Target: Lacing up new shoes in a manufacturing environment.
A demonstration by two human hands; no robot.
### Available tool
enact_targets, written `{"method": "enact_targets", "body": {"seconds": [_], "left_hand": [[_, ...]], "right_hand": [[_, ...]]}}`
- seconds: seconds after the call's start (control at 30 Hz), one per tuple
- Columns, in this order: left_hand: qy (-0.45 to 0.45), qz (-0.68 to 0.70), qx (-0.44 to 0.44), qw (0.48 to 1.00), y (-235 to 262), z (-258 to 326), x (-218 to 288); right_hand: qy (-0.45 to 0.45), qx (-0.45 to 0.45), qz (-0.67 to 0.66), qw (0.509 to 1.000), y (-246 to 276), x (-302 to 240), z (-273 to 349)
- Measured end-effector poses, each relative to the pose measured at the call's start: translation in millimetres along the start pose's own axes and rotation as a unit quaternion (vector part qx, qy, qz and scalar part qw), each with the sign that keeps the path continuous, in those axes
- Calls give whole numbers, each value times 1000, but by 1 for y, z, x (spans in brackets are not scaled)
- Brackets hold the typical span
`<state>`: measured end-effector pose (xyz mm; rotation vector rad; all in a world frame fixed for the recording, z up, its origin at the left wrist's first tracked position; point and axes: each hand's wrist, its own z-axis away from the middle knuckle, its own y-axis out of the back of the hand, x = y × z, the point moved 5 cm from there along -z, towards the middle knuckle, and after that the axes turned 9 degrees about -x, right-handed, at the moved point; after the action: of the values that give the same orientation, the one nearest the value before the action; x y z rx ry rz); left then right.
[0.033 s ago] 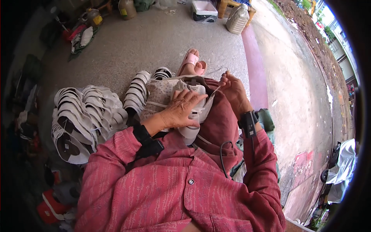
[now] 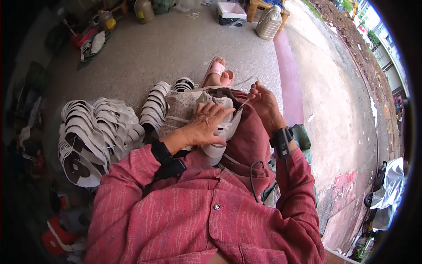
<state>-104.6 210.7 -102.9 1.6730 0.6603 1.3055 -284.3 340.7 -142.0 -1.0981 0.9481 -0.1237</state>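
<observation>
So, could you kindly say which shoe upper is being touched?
The shoe upper on the lap, under the left hand; the stacked ones sit farther left.

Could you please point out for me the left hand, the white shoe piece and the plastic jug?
Left hand [image 2: 205, 125], head view: its back.
White shoe piece [image 2: 214, 153], head view: the end nearest the wearer.
Plastic jug [image 2: 268, 26], head view: its body.

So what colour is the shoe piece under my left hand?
The shoe piece is mostly off-white; the head view shows it best.
</observation>
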Motion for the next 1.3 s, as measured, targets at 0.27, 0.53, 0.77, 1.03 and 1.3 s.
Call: {"method": "enact_targets", "body": {"seconds": [0.27, 0.53, 0.77, 1.03, 1.3], "left_hand": [[-33, -10, 130, 991, 19, 41, 6], [166, 816, -62, 550, -28, 115, -36], [29, 845, 139, 516, -1, 72, -59], [-11, 482, 55, 874, 70, 56, 0], [52, 662, 265, 699, 109, 73, -86]], "right_hand": [[24, -128, 98, 987, -50, -59, 77], [210, 179, 81, 958, 129, -176, 263], [-416, 134, 813, 385, 186, -91, 326], [306, -52, 788, 532, 30, -23, 147], [422, -230, 769, 421, -69, 43, 94]]}}
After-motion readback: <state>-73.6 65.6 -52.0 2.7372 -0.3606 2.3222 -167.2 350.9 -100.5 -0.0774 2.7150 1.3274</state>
